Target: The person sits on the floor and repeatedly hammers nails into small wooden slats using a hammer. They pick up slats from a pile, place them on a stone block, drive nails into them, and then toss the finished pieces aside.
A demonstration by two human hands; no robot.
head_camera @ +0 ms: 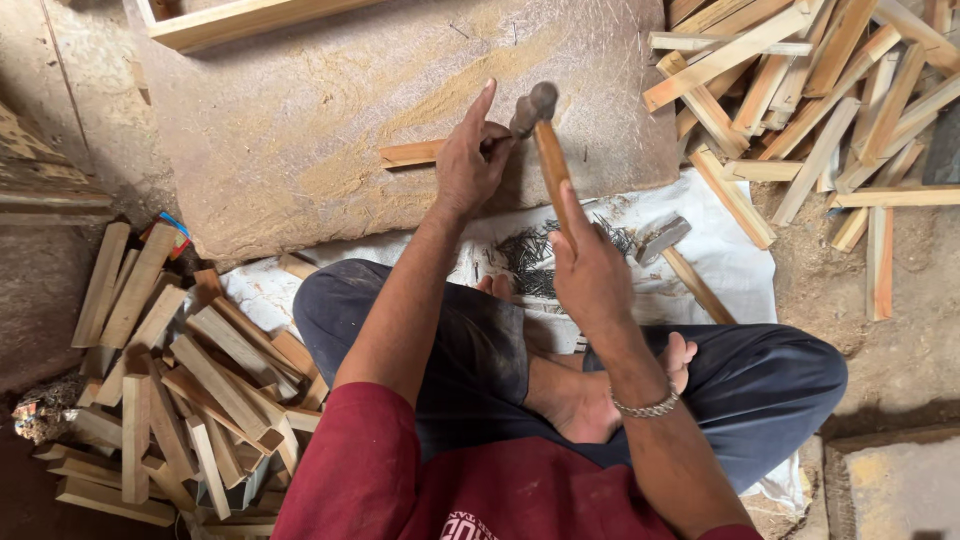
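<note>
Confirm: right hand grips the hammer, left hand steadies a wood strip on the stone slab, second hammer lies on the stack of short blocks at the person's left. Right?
Not quite. In the head view the second hammer lies on the white sheet beside the nails, not on the blocks. The rest holds: right hand grips the hammer, left hand steadies the wood strip on the stone slab.
</note>
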